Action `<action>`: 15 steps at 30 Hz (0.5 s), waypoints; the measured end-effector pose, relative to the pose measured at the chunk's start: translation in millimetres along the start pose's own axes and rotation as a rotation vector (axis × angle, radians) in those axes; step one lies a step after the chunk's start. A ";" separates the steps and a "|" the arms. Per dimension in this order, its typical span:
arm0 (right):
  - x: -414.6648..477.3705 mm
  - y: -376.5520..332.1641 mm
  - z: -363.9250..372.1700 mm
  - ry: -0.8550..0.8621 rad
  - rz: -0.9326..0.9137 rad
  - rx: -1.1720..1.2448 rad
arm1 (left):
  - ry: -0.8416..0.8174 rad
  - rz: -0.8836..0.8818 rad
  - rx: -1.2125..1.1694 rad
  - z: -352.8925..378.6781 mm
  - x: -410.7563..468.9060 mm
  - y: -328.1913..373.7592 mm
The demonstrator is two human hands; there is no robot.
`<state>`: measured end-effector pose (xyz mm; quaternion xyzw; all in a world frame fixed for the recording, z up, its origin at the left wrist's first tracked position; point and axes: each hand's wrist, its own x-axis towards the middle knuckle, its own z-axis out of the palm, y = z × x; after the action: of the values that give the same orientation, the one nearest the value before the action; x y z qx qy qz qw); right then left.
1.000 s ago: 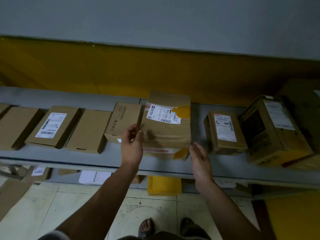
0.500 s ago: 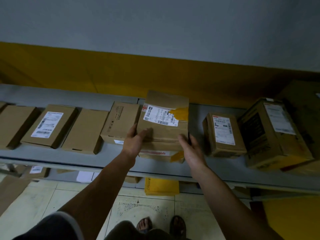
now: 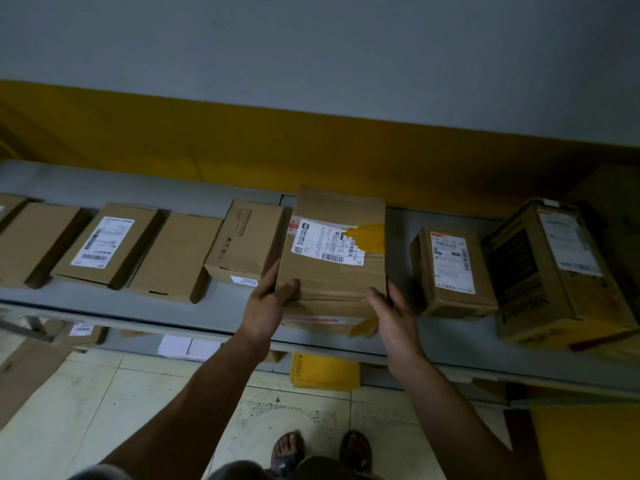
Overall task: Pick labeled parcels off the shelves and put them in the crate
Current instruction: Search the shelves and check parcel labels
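A brown cardboard parcel (image 3: 332, 271) with a white label and a patch of yellow tape sits on top of a flatter box (image 3: 329, 322) on the grey shelf (image 3: 214, 317). My left hand (image 3: 266, 303) grips its near left corner, thumb on the top face. My right hand (image 3: 391, 313) grips the near right corner, fingers along the side. The crate is not in view.
More parcels line the shelf: a labeled flat box (image 3: 107, 247), plain boxes (image 3: 176, 258) (image 3: 246, 240) to the left, a labeled box (image 3: 453, 271) and a big carton (image 3: 561, 271) to the right. A yellow envelope (image 3: 323, 372) lies on the lower shelf. My feet (image 3: 318, 452) stand on tiled floor.
Both hands reached forward from the shelf edge and closed on the near corners of the top parcel. The parcel has stayed on the flatter box.
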<state>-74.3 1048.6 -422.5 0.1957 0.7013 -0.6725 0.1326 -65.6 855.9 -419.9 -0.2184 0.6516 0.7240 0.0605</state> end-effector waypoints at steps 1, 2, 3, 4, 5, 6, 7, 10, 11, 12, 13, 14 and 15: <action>-2.6 2.6 -1.9 -0.001 -0.006 0.009 | -0.009 0.006 -0.008 0.2 -4.8 -1.7; -5.4 5.1 -3.4 -0.004 -0.013 0.021 | -0.021 0.014 -0.012 0.0 -9.4 -5.0; -8.3 7.6 -5.0 -0.005 -0.017 0.035 | -0.031 0.016 -0.014 -0.4 -13.5 -9.3; -11.2 10.2 -6.7 -0.004 -0.023 0.048 | -0.035 0.012 -0.025 -1.0 -17.4 -14.3; -14.0 12.7 -8.2 0.000 -0.029 0.060 | -0.034 0.007 -0.043 -1.4 -21.3 -18.0; -17.0 15.3 -9.6 0.004 -0.038 0.070 | -0.028 0.003 -0.063 -2.1 -24.7 -21.4; -19.6 17.7 -10.7 0.007 -0.046 0.079 | -0.024 0.000 -0.076 -2.3 -28.5 -23.3; -26.8 21.7 -14.1 -0.006 -0.085 0.099 | -0.041 0.018 -0.100 -2.3 -38.9 -24.3; -29.4 22.0 -15.2 -0.011 -0.098 0.104 | -0.052 0.028 -0.112 -2.3 -42.4 -23.2; -32.7 22.0 -16.6 -0.013 -0.109 0.111 | -0.061 0.032 -0.118 -2.8 -45.6 -22.9; -36.3 21.6 -18.1 -0.013 -0.121 0.123 | -0.068 0.036 -0.120 -3.3 -48.8 -22.5; -39.8 21.2 -19.3 -0.015 -0.136 0.138 | -0.071 0.039 -0.125 -4.1 -51.7 -22.5; -43.3 20.7 -20.5 -0.018 -0.150 0.154 | -0.076 0.048 -0.132 -5.1 -54.8 -22.3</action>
<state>-24.9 1065.3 -420.2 0.1464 0.6590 -0.7342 0.0727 -6.9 864.9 -419.0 -0.1786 0.6047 0.7743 0.0534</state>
